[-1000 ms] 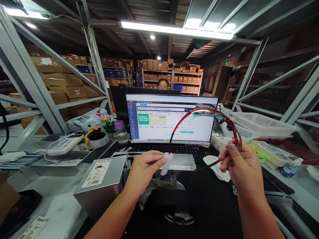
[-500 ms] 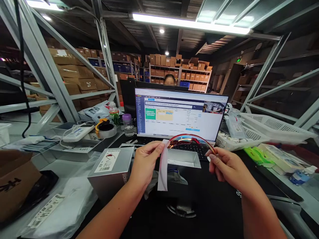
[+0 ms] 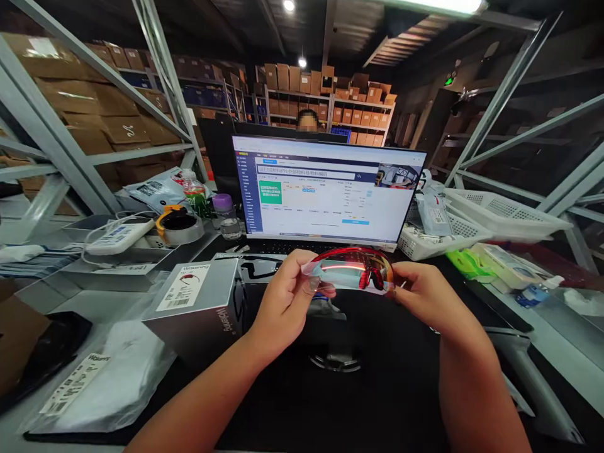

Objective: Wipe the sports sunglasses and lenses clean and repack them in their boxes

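Red-framed sports glasses (image 3: 352, 272) with a mirrored lens hang level in front of me, just below the monitor (image 3: 325, 192). My left hand (image 3: 283, 302) pinches their left end, and a clear protective film (image 3: 314, 272) sits under its fingertips. My right hand (image 3: 422, 299) grips the right end of the frame. Both hands are closed on the glasses above the black mat (image 3: 349, 384).
A grey product box (image 3: 195, 305) stands left of my hands, with a white bag (image 3: 101, 384) in front of it. Tape roll (image 3: 182, 228), bottles and a scanner sit at the left. White baskets (image 3: 476, 223) and green packets lie at the right. Another person sits behind the monitor.
The glasses came down from in front of the screen and were folded together. My hands moved closer, and the film strip that hung from my left fingers now lies against the lens.
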`<state>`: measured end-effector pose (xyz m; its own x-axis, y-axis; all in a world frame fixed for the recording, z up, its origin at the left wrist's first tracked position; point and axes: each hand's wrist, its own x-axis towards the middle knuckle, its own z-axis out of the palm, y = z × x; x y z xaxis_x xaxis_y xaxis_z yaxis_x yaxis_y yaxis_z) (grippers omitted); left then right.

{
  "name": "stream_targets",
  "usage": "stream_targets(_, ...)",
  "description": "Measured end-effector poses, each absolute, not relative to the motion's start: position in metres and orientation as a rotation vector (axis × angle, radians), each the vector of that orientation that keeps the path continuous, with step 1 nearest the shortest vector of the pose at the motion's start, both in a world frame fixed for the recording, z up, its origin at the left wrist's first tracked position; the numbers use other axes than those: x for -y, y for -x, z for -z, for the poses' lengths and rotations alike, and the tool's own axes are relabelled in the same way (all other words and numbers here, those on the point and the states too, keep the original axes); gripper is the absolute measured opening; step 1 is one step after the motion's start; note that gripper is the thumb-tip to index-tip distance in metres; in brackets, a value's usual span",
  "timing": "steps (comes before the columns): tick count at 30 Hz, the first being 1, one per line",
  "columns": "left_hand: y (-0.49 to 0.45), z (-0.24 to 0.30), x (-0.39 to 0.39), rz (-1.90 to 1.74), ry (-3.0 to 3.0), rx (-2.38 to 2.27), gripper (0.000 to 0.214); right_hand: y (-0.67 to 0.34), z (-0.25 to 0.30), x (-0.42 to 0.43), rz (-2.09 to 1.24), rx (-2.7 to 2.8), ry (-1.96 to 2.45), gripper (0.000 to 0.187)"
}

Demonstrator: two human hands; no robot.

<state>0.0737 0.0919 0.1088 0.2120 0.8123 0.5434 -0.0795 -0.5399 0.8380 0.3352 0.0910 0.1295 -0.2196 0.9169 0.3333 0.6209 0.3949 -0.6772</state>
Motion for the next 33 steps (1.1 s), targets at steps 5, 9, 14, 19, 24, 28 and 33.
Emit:
stream_targets(5,-0.082,-0.103,-0.088,-1.604,-1.637,-0.585,0.013,-0.318,-0.125,-0.104,-1.262,1.436,1.013,0.028)
stream_targets(9,-0.080,-0.098,-0.100,-1.492,-1.730,-0.807,0.018,-0.318,-0.118,-0.128,-1.345,1.057,0.894,0.044)
stream_targets(14,-0.094,-0.092,-0.128,-0.544,-2.343,-1.447,0.030,-0.349,-0.118,-0.146,-1.094,0.980,0.894,0.042)
stream_targets(19,-0.119,-0.091,-0.154,0.214,-2.557,-1.276,0.021,-0.373,-0.124,-0.140,-0.915,1.041,0.955,0.040)
stream_targets(24,-0.129,-0.087,-0.162,0.442,-2.569,-1.302,0.033,-0.364,-0.129,-0.131,-0.921,1.137,0.960,0.038)
stream_targets(28,-0.126,-0.088,-0.160,0.406,-2.569,-1.339,0.033,-0.359,-0.132,-0.132,-0.947,1.154,0.929,0.037)
stream_targets(33,-0.090,-0.111,-0.144,0.229,-2.570,-1.475,0.028,-0.365,-0.132,-0.135,-0.960,1.128,0.876,0.039)
